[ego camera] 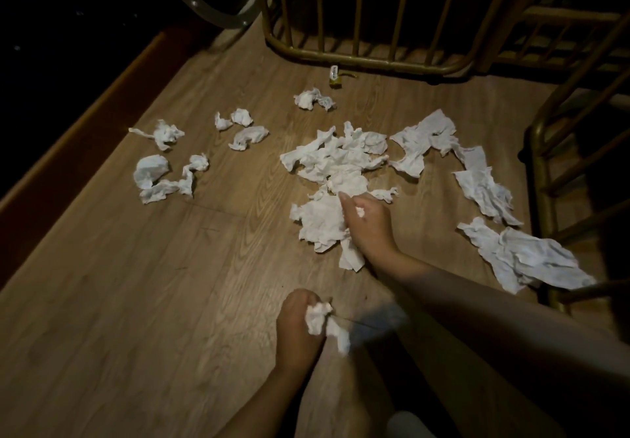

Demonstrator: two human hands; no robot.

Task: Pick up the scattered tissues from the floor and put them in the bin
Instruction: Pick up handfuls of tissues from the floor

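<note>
Both hands, left hand and right hand, clutch tissue wads beside the middle pile; overfilled fists could drop some, and no bin shows.

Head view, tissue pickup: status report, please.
Left hand grips a crumpled tissue wad. Right hand pinches into the centre tissue pile. Many tissues on the floor, bin not visible. Nothing blocking.

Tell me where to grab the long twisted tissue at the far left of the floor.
Pinch the crumpled tissue at its bunched right end, coming from above. That end stands highest off the wooden floor; the thin tail pointing left lies flat and would likely slip.
</note>
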